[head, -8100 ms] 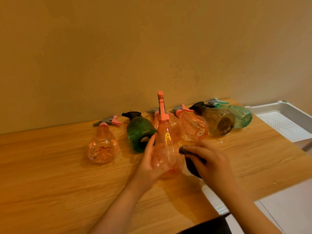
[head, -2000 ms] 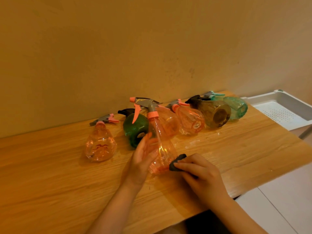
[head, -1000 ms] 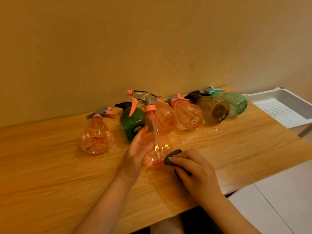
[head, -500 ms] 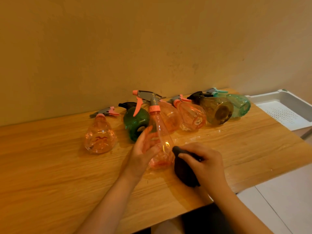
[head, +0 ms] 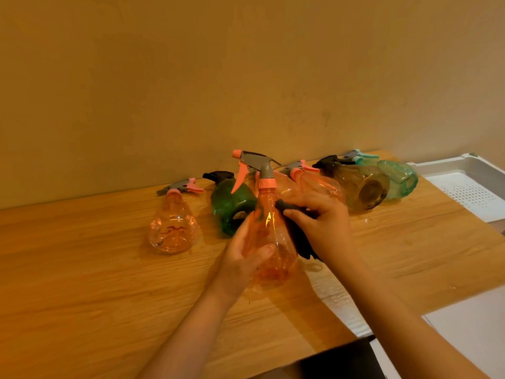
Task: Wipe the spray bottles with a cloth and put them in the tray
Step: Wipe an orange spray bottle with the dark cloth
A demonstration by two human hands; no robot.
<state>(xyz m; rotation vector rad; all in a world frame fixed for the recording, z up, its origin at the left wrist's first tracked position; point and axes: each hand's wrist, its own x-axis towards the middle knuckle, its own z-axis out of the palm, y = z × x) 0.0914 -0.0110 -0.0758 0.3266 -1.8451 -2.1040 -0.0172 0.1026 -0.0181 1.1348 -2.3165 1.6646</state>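
Cloth [head: 297, 231] has risen up bottle [head: 273, 236] above wooden table [head: 82, 269].

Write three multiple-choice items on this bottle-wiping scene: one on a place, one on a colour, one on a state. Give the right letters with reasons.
1. Where is the white tray?
A. At the table's right end
B. At the table's left end
C. Under the green bottle

2. What colour is the cloth?
A. White
B. Yellow
C. Black

3. How is the bottle held by the left hand?
A. Lying flat
B. Upright
C. Upside down

Answers:
1 A: the tray sits past the right edge of the wooden table.
2 C: the cloth gripped by the right hand is dark, black.
3 B: the orange bottle stands with its trigger head on top.
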